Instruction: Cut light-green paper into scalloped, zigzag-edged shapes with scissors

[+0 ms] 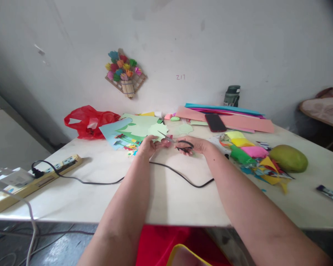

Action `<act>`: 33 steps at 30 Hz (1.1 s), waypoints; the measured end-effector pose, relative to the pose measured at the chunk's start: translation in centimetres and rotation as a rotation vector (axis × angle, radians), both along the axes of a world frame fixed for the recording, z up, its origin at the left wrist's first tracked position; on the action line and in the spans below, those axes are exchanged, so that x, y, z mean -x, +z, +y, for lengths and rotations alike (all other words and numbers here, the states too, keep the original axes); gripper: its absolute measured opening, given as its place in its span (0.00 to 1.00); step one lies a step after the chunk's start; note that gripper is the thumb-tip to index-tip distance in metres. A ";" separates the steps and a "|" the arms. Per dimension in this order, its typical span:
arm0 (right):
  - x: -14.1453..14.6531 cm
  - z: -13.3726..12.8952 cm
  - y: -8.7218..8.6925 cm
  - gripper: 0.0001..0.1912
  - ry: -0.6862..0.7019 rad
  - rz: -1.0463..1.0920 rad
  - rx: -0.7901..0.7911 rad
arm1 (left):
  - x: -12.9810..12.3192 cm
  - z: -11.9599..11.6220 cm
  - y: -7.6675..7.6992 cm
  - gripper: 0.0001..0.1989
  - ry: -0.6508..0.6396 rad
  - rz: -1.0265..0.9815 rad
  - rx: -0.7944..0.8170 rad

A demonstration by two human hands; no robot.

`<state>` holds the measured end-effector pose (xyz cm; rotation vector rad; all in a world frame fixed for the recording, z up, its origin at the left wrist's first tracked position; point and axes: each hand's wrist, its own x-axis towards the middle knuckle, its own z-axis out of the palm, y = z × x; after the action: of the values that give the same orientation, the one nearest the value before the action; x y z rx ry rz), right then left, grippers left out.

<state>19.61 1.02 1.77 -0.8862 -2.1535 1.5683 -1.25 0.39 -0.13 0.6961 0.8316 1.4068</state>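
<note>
Near the middle of the white table, my right hand [192, 145] is closed on black-handled scissors [184, 145], whose blades point up and left. Just left of it, my left hand [150, 146] pinches a pale green paper piece [158, 130] with a scalloped edge, beside the scissor blades. A similar pale green cut piece [185, 129] lies behind the scissors. Small pinkish-red material [167, 141] shows by my left fingertips; its shape is unclear. Larger green paper [141, 123] and light blue paper [111, 133] lie beyond my left hand, with small coloured scraps around them.
A black cable [180, 173] crosses the table before my hands to a power strip [55, 173]. A red bag [90, 122] lies back left. A phone [215, 122] rests on coloured sheets [246, 123]. Clay packs [242, 144], scraps and a green mango-like fruit [289, 159] sit right.
</note>
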 end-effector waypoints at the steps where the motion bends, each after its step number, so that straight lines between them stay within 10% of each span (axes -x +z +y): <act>1: 0.0 0.0 0.0 0.18 -0.006 0.001 -0.003 | 0.0 0.0 0.0 0.05 0.003 0.011 -0.006; 33: 0.7 -0.3 -0.2 0.21 -0.184 0.124 -0.009 | -0.9 0.3 -0.8 0.17 0.016 0.200 -0.218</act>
<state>18.91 0.68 1.61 -0.9299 -1.9343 1.4814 -0.37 0.71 -0.98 1.0124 0.8465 1.4720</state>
